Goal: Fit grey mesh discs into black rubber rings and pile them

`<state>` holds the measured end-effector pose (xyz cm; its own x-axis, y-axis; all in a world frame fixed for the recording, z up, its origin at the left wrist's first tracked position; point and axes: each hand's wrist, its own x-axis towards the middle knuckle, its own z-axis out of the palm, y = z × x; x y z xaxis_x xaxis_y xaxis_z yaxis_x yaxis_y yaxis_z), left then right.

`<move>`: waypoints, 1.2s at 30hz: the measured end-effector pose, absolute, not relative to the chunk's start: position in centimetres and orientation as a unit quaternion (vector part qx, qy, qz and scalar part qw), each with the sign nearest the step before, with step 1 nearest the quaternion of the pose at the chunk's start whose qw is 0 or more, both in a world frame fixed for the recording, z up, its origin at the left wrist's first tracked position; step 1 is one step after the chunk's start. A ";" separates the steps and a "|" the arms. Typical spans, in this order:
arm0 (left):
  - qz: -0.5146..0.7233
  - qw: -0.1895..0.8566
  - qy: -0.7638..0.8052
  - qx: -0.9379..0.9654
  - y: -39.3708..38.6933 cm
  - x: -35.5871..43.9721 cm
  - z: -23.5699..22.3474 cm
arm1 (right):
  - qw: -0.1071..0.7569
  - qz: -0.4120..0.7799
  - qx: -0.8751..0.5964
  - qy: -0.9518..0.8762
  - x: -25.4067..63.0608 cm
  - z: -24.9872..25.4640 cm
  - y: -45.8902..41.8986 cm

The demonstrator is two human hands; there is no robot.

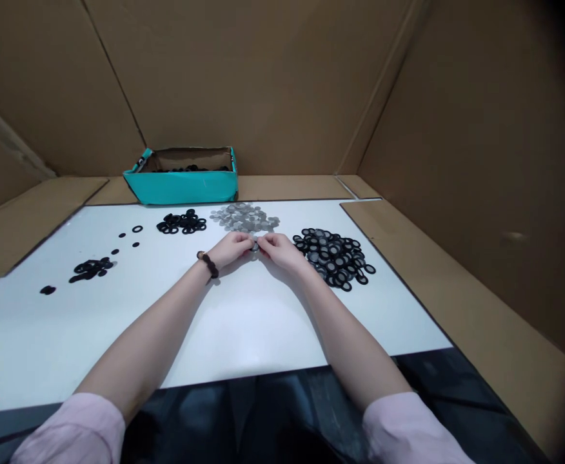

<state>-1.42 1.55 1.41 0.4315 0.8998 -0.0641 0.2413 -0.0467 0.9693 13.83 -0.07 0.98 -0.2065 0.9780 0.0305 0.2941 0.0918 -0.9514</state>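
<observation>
My left hand [234,248] and my right hand [278,248] meet at the middle of the white board [244,322], fingers pinched together on a small round piece [255,245] between them. Just beyond the fingertips lies a heap of grey mesh discs [244,218]. To the right of my right hand is a pile of black rings with mesh inside [333,256]. A pile of plain black rings [182,222] lies to the left of the discs. A dark bead bracelet [209,263] is on my left wrist.
A teal box [186,183] with black parts inside stands at the back. More black rings lie at the left [90,267], with a few loose ones [137,229]. Cardboard walls [456,129] enclose the table on all sides.
</observation>
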 end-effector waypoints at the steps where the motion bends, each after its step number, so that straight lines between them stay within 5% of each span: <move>1: 0.298 0.537 0.433 0.660 1.5 -1.5 1.4 | 0.373 0.468 -0.496 -0.629 13.8 1.0 -0.1; 15: 0.339 0.502 0.451 0.655 1.3 -1.0 1.1 | 0.379 0.502 -0.539 -0.560 13.5 0.9 -0.3; 25: 0.236 0.521 0.416 0.707 1.4 -1.9 2.2 | 0.326 0.595 -0.499 -0.539 14.1 1.7 -0.2; 36: 0.293 0.627 0.406 0.597 0.5 -1.5 2.7 | 0.363 0.500 -0.478 -0.624 14.3 1.6 -0.5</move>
